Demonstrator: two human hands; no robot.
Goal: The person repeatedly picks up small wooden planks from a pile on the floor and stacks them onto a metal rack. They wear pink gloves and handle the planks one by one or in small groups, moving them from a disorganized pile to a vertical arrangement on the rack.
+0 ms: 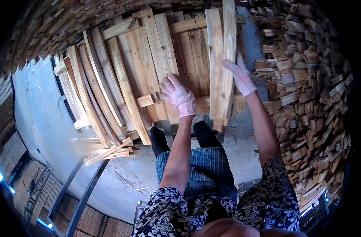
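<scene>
My left hand, in a pale knitted work glove, rests with its fingers spread on a wooden plank in the middle of the stack. The same kind of glove covers my right hand, which lies against the right edge of a long light plank. Its fingers stretch along that edge and its thumb reaches over the plank's face. Another plank lies just left of this one, its lower end slightly blurred. Between my hands, darker boards show lower down, crossed by wooden battens.
Several loose planks lean along the stack's left side, above short sticks. A high pile of cut wood stands at the right, with more wood behind. Metal rails cross the grey floor at lower left.
</scene>
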